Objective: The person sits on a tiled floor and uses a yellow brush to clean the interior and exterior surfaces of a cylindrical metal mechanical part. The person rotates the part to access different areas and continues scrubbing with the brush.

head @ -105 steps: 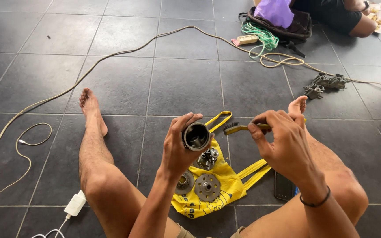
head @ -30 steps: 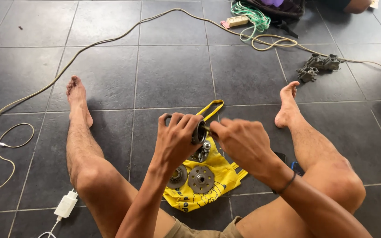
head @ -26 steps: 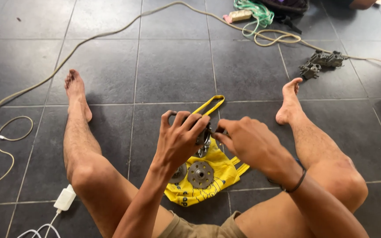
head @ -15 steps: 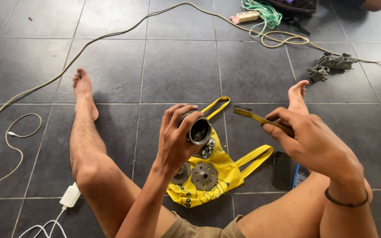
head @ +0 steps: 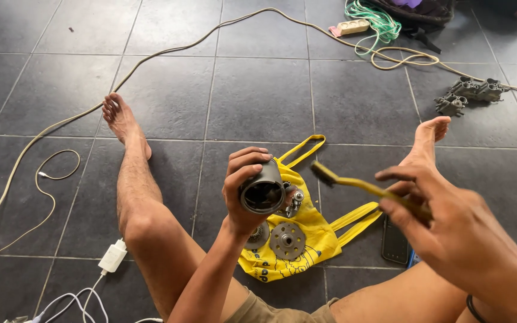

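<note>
Head view, looking down at our legs spread on a dark tiled floor [head: 258,90]. Left hand [head: 243,191] is wrapped around a grey metal cylinder [head: 262,190], fingers curled over its top, its open dark end turned up toward the camera. The cylinder is held in the air above a yellow bag [head: 297,236] that lies flat on the floor between our legs.

Right hand [head: 444,221] is closed on the handle of a brush [head: 363,186], thumb and fingers pinching the yellowish stem; the dark bristle end points left, toward the cylinder but apart from it.

On the bag: a round toothed disc [head: 287,240], a second round part [head: 257,234] partly hidden behind the left wrist, and a small metal piece [head: 295,201] just beside the cylinder. A dark phone [head: 395,242] lies on the floor to the right of the bag, partly covered by the right hand.

Further off: a long beige cable [head: 169,57] crosses the floor, a white charger [head: 113,256] sits by the left knee, a green cord coil [head: 372,21] and a cluster of grey metal parts [head: 471,94] lie at upper right.
</note>
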